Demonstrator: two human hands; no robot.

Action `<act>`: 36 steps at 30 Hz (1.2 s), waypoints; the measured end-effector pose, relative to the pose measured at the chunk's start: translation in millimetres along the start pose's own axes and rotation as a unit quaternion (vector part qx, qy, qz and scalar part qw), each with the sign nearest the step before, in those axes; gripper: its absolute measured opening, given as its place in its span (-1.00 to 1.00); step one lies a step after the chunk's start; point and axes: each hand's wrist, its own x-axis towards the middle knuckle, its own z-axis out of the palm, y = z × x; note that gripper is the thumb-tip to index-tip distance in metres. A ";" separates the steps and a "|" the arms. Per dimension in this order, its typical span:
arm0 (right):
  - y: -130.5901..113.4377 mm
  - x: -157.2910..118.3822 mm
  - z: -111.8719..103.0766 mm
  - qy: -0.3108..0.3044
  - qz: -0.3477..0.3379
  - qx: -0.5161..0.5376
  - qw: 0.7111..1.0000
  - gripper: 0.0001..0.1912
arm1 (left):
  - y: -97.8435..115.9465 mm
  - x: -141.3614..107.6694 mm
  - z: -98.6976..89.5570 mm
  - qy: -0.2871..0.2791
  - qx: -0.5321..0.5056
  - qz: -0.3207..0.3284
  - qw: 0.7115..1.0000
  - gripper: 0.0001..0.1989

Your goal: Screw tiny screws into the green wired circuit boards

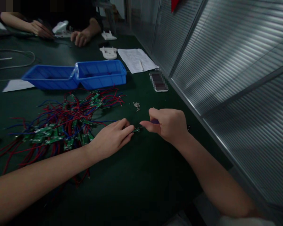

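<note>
The left hand (114,134) pinches a small circuit board (137,129) low over the worktop (141,179), apparently steadying it; the right hand's (171,125) fingers grip a slim tool (154,121) pointing at it. Tiny metal pieces (136,105) lie just beyond, seemingly for easy reach.

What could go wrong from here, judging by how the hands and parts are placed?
The thin tool in the right hand might slip at the small green board and catch the left hand pinching it. The tiny metal pieces lie loose beyond the hands, so a brush could scatter them. The left forearm passes over the red and blue wires, which might snag and drag other boards along.
</note>
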 end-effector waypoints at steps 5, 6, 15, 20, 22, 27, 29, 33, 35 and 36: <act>-10.5 1.5 -5.1 -0.040 -0.024 0.108 0.993 -0.80 | 1.0 0.3 -2.2 -0.006 -0.018 -0.003 1.000 -0.78; -11.9 1.7 -5.7 -0.049 -0.033 0.105 0.993 -0.79 | 1.1 0.4 -2.4 -0.006 -0.019 -0.004 1.000 -0.78; -7.4 -3.0 -3.9 -0.020 0.000 0.001 1.000 -0.72 | 1.1 0.5 -3.9 -0.011 -0.044 -0.006 0.999 -0.77; -16.2 -1.1 -5.4 -0.042 -0.030 0.115 0.992 -0.80 | 0.7 0.7 -4.3 -0.007 -0.040 -0.005 0.999 -0.77; -18.5 -0.3 -6.3 -0.055 -0.041 0.107 0.992 -0.81 | 0.2 1.0 -2.9 -0.002 -0.036 -0.002 0.999 -0.78; -15.3 0.4 -6.6 -0.079 -0.026 0.051 0.995 -0.73 | -1.2 0.8 0.7 0.017 -0.019 0.004 1.000 -0.78; -13.0 0.3 -6.3 -0.062 -0.009 0.033 0.997 -0.71 | -0.9 0.6 0.6 0.018 -0.023 -0.001 1.000 -0.78; -12.6 1.0 -5.5 -0.034 0.023 0.010 0.999 -0.79 | 0.3 1.2 -2.1 0.003 -0.031 -0.002 1.000 -0.78; -14.2 1.8 -5.0 -0.038 0.017 0.059 0.997 -0.85 | 0.7 1.8 -2.9 -0.003 -0.033 -0.001 0.999 -0.78; -14.8 2.3 -4.9 -0.039 0.009 0.081 0.996 -0.85 | 0.7 2.0 -3.0 -0.003 -0.033 -0.002 0.999 -0.78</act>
